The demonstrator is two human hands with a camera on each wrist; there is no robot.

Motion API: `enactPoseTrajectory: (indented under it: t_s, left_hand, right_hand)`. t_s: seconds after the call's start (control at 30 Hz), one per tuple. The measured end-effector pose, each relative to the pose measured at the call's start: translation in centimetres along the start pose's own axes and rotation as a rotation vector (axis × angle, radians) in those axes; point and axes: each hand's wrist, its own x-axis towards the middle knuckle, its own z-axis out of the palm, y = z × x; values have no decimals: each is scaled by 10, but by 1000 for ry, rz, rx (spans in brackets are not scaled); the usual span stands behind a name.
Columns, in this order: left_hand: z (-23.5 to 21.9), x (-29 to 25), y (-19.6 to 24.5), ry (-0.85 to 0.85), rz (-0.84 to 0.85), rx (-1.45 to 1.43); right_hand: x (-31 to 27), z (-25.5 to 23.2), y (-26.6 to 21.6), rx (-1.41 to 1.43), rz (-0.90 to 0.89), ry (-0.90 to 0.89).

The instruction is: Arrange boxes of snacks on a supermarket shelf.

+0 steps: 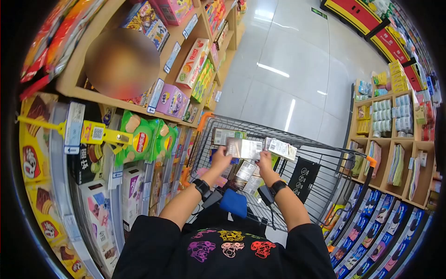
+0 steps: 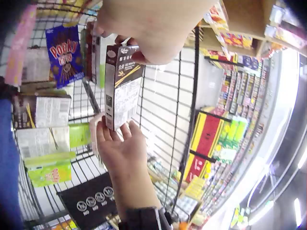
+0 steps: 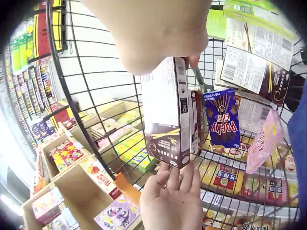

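Both hands hold one slim brown-and-white biscuit-stick box (image 1: 244, 149) over a wire shopping cart (image 1: 320, 149). My left hand (image 1: 223, 156) pinches one end of it and my right hand (image 1: 265, 160) grips the other. In the left wrist view the left hand (image 2: 144, 45) holds the box (image 2: 122, 86) from above, with the right hand's fingers (image 2: 112, 136) under its lower end. The right wrist view has the right hand (image 3: 187, 60) clamping the box (image 3: 168, 110) and the left hand's fingers (image 3: 175, 179) below it.
Several snack boxes lie in the cart, among them a blue Pocky box (image 3: 223, 117) and a pink box (image 3: 264, 141). Stocked shelves (image 1: 176, 83) stand close on the left, and more shelves (image 1: 395, 139) on the right. A shiny tiled aisle (image 1: 288, 60) runs ahead.
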Motion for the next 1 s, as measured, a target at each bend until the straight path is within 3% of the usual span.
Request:
enactPoseTrajectory:
  t_s: [0.1, 0.13, 0.17, 0.23, 0.3, 0.37, 0.47, 0.57, 0.63, 0.73, 0.87, 1.0]
  left_hand:
    - [28, -37, 7, -24, 226, 87]
    - [16, -64, 40, -101, 234, 101]
    - [12, -76, 52, -67, 376, 99]
    - [5, -102, 72, -5, 658, 98]
    - [-11, -127, 100, -98, 853, 45]
    - [-30, -169, 132, -89, 993, 279]
    - [-29, -217, 151, 96, 1138, 294]
    - [-22, -254, 154, 94, 1096, 13]
    - [-21, -289, 159, 123, 1078, -36]
    - [-23, -330, 154, 171, 978, -81]
    - [-34, -373, 131, 314, 830, -244]
    - [-51, -417, 112, 490, 785, -324]
  right_hand:
    - [-35, -39, 3, 326, 41, 96]
    - [-56, -51, -4, 373, 56, 90]
    - [-85, -63, -16, 421, 72, 83]
    - [-121, -90, -20, 500, 94, -46]
    - [-166, -115, -29, 477, 74, -171]
    - [-218, -123, -48, 352, 10, -297]
    - [-259, -144, -60, 204, 62, -536]
    - [-296, -165, -61, 185, 229, -887]
    - [-324, -177, -71, 103, 388, -1102]
    - [-343, -190, -61, 142, 474, -1331]
    - [-357, -186, -57, 68, 380, -1480]
    - [-379, -170, -50, -168, 222, -1527]
